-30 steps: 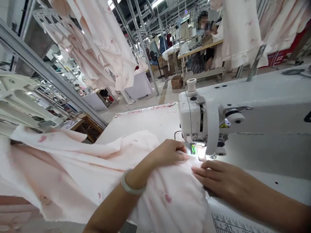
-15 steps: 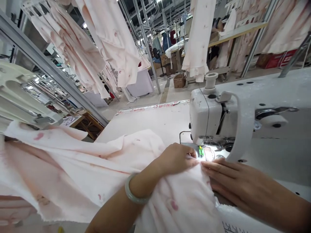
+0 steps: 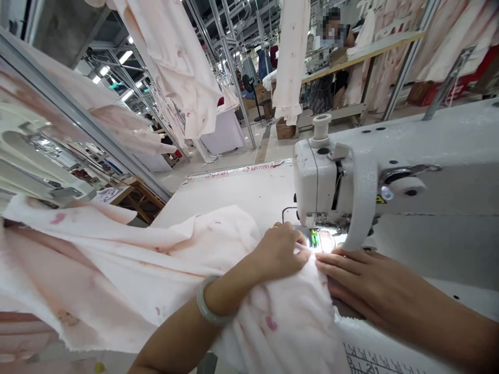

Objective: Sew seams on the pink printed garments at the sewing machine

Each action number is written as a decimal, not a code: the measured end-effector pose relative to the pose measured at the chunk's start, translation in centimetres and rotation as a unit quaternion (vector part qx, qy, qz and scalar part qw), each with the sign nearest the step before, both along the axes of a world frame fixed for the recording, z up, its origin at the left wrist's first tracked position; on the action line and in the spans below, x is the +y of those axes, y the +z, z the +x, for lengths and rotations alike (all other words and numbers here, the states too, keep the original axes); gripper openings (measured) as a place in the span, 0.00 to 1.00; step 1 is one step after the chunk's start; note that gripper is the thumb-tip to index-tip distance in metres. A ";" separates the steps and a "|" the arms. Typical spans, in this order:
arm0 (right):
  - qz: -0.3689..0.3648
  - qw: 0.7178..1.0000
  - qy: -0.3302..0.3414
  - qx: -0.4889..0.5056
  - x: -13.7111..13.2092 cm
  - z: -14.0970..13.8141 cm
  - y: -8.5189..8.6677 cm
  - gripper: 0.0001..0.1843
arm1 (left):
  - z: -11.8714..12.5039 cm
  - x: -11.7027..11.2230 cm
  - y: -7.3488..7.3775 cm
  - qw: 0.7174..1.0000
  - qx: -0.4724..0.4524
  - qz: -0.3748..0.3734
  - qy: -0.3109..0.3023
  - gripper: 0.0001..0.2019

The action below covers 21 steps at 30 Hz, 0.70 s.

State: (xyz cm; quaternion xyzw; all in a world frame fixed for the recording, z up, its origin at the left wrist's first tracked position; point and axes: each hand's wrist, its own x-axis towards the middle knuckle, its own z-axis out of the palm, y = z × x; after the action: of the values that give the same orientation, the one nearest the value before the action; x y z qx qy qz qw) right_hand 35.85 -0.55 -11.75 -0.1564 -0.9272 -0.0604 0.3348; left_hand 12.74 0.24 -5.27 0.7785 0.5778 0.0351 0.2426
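Note:
Pale pink printed fabric point(image 3: 218, 234) spreads over the sewing table and hangs off its left side. My left hand point(image 3: 278, 252), below a pale bangle point(image 3: 210, 301), pinches the fabric's edge just left of the lit needle area. Fingers nearly straight, my right hand point(image 3: 362, 278) lies flat on the cloth's right edge close to the presser foot. The white sewing machine point(image 3: 315, 182) stands right over this spot, with a green part point(image 3: 314, 238) beside the needle. The needle tip itself is lost in the glare.
A metal rail point(image 3: 86, 124) slants along the left, with pink garments point(image 3: 171, 62) hanging behind it. Printed ruler marks point(image 3: 374, 363) show on the table's near edge. Across the aisle a person point(image 3: 331, 31) sits at another workbench point(image 3: 362, 49). A cardboard box point(image 3: 285, 129) stands on the floor.
The view has shifted slightly, so the machine and both hands appear a little further left. Both hands keep their places on the fabric. Hanging garments at the upper left have swung.

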 end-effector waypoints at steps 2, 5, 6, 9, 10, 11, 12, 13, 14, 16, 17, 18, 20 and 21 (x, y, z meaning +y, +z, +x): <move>-0.001 1.000 -0.002 -0.009 0.0 0.0 0.1 0.22 | 0.2 0.0 -0.1 1.000 0.007 -0.003 0.015 0.05; 0.021 0.999 -0.013 -0.031 0.1 0.0 0.2 0.22 | 0.5 0.1 -0.6 0.999 0.014 0.012 0.031 0.03; 0.029 0.999 -0.016 -0.035 0.1 0.0 0.3 0.22 | 0.6 0.2 -0.8 0.999 0.012 0.018 0.034 0.03; 0.042 0.998 -0.024 -0.033 0.4 0.2 0.3 0.23 | 0.8 0.6 -1.1 0.999 0.010 0.020 0.037 0.06; 0.045 0.998 -0.026 -0.031 0.6 0.3 0.2 0.23 | 0.9 0.7 -1.1 0.999 0.010 0.019 0.037 0.08; 0.046 0.998 -0.026 -0.030 0.7 0.4 0.1 0.23 | 1.0 0.9 -1.1 0.999 0.010 0.017 0.037 0.10; 0.046 0.998 -0.024 -0.031 0.8 0.5 -0.1 0.23 | 1.1 1.1 -1.0 0.999 0.009 0.016 0.035 0.12; 0.043 0.998 -0.022 -0.032 0.9 0.6 -0.3 0.22 | 1.1 1.2 -1.0 0.999 0.008 0.017 0.035 0.13; 0.037 0.999 -0.019 -0.033 1.0 0.7 -0.5 0.20 | 1.2 1.4 -0.9 0.999 0.007 0.018 0.035 0.14; 0.023 0.999 -0.021 -0.037 1.1 0.8 -0.9 0.18 | 1.3 1.6 -0.9 0.999 0.005 0.022 0.037 0.16; 0.020 0.999 -0.025 -0.039 1.1 0.9 -1.0 0.18 | 1.3 1.7 -1.0 0.999 0.004 0.025 0.038 0.17; 0.020 0.999 -0.029 -0.037 1.1 0.9 -1.1 0.18 | 1.3 1.7 -1.0 0.999 0.003 0.027 0.039 0.18; 0.010 0.999 -0.032 -0.025 1.2 0.8 -1.1 0.19 | 1.3 1.8 -1.0 0.999 0.001 0.031 0.038 0.18; -0.001 0.999 -0.032 -0.016 1.2 0.8 -1.0 0.19 | 1.3 1.7 -1.0 0.999 0.000 0.033 0.038 0.17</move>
State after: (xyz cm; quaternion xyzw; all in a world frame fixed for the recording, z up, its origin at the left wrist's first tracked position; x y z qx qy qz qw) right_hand 36.68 0.64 -12.80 -0.1856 -0.9269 -0.0724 0.3181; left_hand 14.03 1.98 -6.30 0.7637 0.6052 0.0633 0.2158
